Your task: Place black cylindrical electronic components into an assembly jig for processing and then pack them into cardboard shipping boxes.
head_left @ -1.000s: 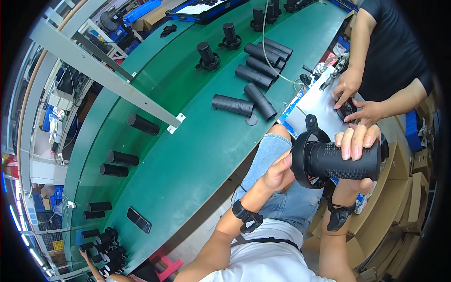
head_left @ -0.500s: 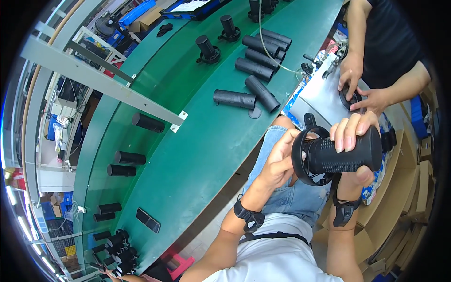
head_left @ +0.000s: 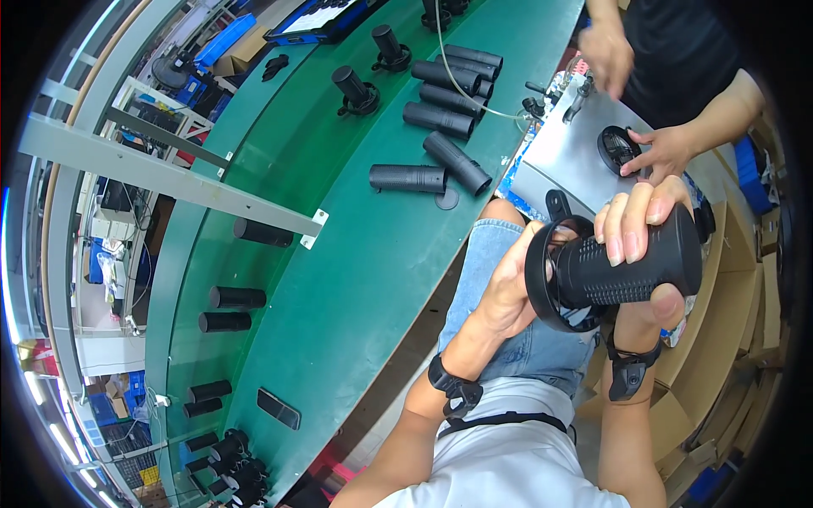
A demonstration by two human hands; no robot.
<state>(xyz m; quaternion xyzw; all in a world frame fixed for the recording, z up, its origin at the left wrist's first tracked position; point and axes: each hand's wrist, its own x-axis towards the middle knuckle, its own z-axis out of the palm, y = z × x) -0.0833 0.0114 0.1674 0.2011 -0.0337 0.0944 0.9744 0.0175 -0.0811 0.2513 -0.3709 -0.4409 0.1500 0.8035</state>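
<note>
I look down on a long green workbench [head_left: 339, 254] that curves away to the upper right, and I read its layout as a line: black tubes [head_left: 449, 85] lie side by side in a cluster near the far end, and a few more black cylinders [head_left: 237, 298] sit spaced out along the left strip, each apart from the next so one can be picked without nudging another. A grey metal plate [head_left: 567, 152] juts out at the bench's right edge, and a co-worker's hand [head_left: 665, 152] rests on a round black part [head_left: 616, 148] there, apparently to keep it flat.

In front of me, over my lap, my right hand [head_left: 644, 233] is wrapped around a black ribbed cylinder [head_left: 631, 267], fingers over the top and thumb beneath, holding it level with its flanged ring end [head_left: 546, 275] turned left. That grip seems meant to keep the body from turning. My left hand [head_left: 508, 292] is cupped against the ring, palm pressed to its rim, fingers partly hidden behind it, so I cannot tell whether they pinch anything small. A black wrist strap [head_left: 453, 385] sits on my left forearm and another [head_left: 628, 372] on my right.
</note>
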